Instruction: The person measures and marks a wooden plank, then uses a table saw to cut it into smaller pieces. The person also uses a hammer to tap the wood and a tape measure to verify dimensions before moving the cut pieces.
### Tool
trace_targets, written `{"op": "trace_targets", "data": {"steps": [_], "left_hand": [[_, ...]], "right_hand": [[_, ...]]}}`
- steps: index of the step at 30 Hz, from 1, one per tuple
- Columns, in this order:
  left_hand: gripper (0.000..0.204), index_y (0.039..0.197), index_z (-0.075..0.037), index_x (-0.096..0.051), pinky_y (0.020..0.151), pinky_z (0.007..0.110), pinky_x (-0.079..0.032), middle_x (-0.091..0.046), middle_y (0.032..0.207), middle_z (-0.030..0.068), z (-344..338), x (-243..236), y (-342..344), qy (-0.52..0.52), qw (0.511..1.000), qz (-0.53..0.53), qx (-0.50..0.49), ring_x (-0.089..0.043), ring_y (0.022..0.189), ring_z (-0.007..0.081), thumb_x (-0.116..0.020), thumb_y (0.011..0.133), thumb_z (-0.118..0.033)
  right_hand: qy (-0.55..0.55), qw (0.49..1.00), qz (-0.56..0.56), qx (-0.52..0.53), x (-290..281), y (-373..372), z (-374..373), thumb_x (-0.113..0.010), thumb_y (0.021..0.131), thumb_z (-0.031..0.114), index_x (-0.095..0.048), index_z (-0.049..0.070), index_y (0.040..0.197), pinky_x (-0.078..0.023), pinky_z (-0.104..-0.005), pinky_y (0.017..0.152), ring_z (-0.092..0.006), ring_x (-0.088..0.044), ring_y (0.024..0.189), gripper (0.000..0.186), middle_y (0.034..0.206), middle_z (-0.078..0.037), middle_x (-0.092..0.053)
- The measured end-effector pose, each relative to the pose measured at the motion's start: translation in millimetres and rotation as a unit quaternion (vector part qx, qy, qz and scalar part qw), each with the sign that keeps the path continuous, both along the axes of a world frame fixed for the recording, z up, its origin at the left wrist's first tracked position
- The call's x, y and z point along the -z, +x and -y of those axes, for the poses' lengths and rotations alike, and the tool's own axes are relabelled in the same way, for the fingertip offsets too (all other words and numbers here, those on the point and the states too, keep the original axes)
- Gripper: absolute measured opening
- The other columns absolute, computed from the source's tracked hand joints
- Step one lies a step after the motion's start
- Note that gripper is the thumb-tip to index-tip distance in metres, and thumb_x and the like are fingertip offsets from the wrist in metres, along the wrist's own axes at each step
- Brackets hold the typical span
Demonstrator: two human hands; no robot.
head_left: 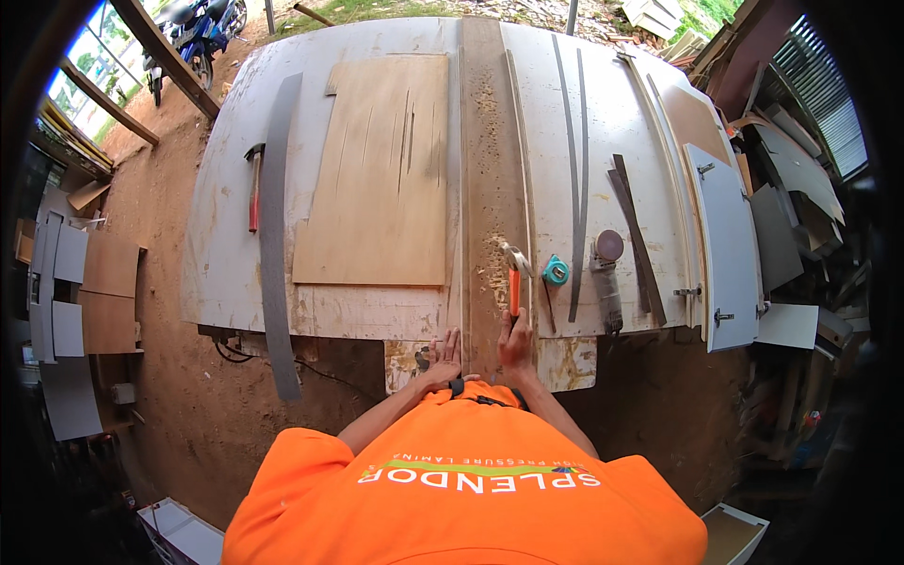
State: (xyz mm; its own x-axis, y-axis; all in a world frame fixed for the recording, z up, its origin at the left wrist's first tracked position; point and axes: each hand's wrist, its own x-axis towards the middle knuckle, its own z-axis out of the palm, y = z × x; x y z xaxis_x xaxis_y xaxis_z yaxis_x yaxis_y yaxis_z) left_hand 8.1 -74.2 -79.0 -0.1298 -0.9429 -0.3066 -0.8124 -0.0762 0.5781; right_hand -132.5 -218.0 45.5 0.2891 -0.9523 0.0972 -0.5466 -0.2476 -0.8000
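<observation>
Left hand (443,356) flat, fingers spread, steadying long brown laminate strip (492,188) on counter (235,254); right hand (515,341) fingers clamped on orange-handled hammer (514,281). Step, judging: fixing strip edge; next calls for aimed tap.

Position: the head camera is sitting above the person's orange-shirted shoulders, at the near edge of the workbench (226,273).
Direction: it is looking steeply down and forward, across the bench toward its far edge.
Nearness: it is taking in the whole bench top, with dirt ground on both sides.
Distortion: straight edges are bowing toward the rim.
</observation>
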Motion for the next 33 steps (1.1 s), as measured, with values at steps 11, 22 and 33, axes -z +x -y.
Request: {"op": "trace_targets", "data": {"steps": [11,22,33], "left_hand": [[0.132,0.155,0.013,0.01,0.117,0.064,0.015,0.016,0.167,0.0264,1.3,-5.7,3.3,0.039,0.999,-0.006,0.01,0.023,0.154,0.0416,-0.042,0.086,-0.087],[0.133,0.156,0.013,0.01,0.118,0.061,0.015,0.014,0.168,0.0248,-0.7,0.2,2.4,0.029,0.999,0.015,0.013,0.021,0.154,0.0401,-0.045,0.086,-0.086],[0.123,0.159,0.009,-0.004,0.121,0.06,0.004,0.002,0.168,0.0272,0.7,-9.3,5.9,0.007,0.999,0.036,0.018,0.006,0.157,0.042,-0.044,0.089,-0.083]], "right_hand": [[0.033,0.996,-0.082,-0.001,20.8,-2.6,-7.2,-0.045,0.109,0.032,-0.053,-0.007,0.103,-0.047,-0.0478,0.046,-0.0394,-0.066,0.056,0.041,0.063,-0.025,-0.062],[0.046,0.999,-0.02,-0.009,32.4,3.5,-7.7,-0.049,0.108,0.031,-0.053,-0.005,0.102,-0.043,-0.0444,0.045,-0.0357,-0.06,0.049,0.037,0.057,-0.019,-0.054],[0.084,0.996,-0.029,0.028,3.5,-8.1,-0.4,-0.051,0.107,0.034,-0.054,-0.003,0.095,-0.045,-0.044,0.051,-0.0331,-0.061,0.054,0.04,0.06,-0.018,-0.056]]}}
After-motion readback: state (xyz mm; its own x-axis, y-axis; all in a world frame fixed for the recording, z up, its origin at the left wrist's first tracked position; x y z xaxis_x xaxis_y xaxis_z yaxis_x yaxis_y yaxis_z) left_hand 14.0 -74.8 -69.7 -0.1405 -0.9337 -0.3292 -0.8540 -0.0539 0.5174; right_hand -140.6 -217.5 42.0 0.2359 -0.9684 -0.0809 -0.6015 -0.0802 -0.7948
